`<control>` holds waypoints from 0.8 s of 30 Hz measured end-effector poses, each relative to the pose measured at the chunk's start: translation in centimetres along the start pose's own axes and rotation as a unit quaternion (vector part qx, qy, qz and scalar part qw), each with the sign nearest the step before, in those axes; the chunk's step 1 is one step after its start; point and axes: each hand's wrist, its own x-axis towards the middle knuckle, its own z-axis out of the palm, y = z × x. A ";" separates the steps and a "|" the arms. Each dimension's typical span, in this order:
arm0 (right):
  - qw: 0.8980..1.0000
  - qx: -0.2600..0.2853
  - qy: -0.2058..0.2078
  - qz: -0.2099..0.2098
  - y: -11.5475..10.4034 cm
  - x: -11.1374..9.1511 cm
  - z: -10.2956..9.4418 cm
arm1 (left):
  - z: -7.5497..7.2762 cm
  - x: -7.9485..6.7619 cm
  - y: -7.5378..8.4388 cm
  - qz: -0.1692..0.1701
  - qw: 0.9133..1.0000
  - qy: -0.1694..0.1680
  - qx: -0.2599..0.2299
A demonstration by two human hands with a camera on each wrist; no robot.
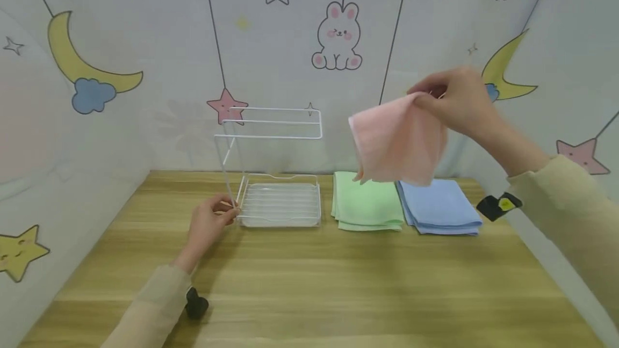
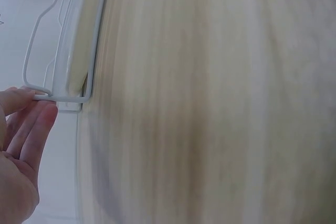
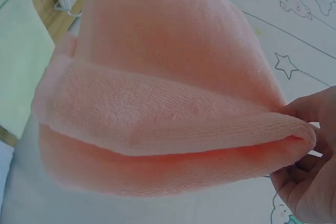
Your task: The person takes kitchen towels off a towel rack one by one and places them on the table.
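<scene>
My left hand [image 1: 211,222] pinches the lower left corner of a white wire rack [image 1: 272,137] between thumb and fingers; the left wrist view shows the wire [image 2: 63,98] at the fingertips. The rack stands on the wooden table with a clear tray [image 1: 280,205] in its base. Up at the right, my right hand [image 1: 461,102] holds a folded pink towel [image 1: 398,141] by its upper edge. The towel hangs in the air, and its layers gape apart in the right wrist view. Below it lie a green folded towel [image 1: 365,203] and a blue folded towel [image 1: 442,207].
The wooden table [image 1: 309,289] reaches back to a white wall cloth [image 1: 159,31] printed with stars, moons and a rabbit. Cloth also borders both sides. The green towel lies right of the rack, the blue one beside it.
</scene>
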 end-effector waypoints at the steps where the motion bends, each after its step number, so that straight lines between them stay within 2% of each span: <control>1: 1.000 0.008 -0.014 0.002 0.1 -0.6 0.2 | 0.0 0.0 0.0 -0.001 1.000 0.000 0.000; 7: 0.994 0.054 -0.090 0.031 0.9 -3.4 1.6 | -0.1 0.1 0.2 -0.005 1.000 -0.004 0.003; 13: 0.976 0.114 -0.174 0.062 1.3 -6.4 2.7 | 0.0 -0.1 0.2 -0.009 1.000 -0.005 0.003; 21: 0.966 0.120 -0.225 0.049 0.6 -10.0 3.3 | 0.1 0.1 0.2 0.001 1.000 -0.005 -0.010; 24: 0.958 0.148 -0.238 0.055 0.4 -11.0 3.7 | -0.1 0.1 0.1 0.001 1.000 -0.004 -0.006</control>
